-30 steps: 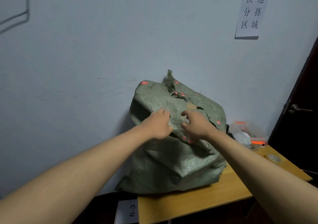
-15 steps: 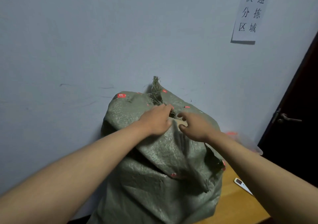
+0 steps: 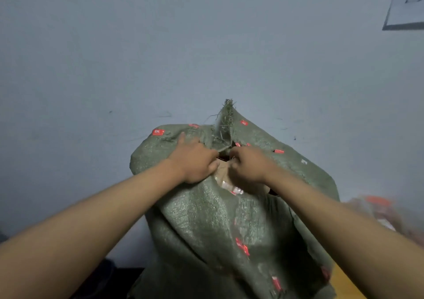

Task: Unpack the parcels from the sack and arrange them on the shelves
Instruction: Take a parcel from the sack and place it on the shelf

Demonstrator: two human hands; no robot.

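Sack of green woven cloth stands before me against the wall. Both my arms reach forward; my left hand and right hand each clutch the fabric beside its opening, where a parcel peeks through.

A pale blue-grey wall fills most of the view, marked with a few faint scuffs and dark specks. At the top right corner a white paper sign is stuck to it, cut off by the frame edge, with part of a black handwritten stroke showing. At the lower right a sliver of yellow wooden counter shows. Above it, at the right edge, sits a blurred clear plastic bag with orange-red patches; its contents cannot be made out.
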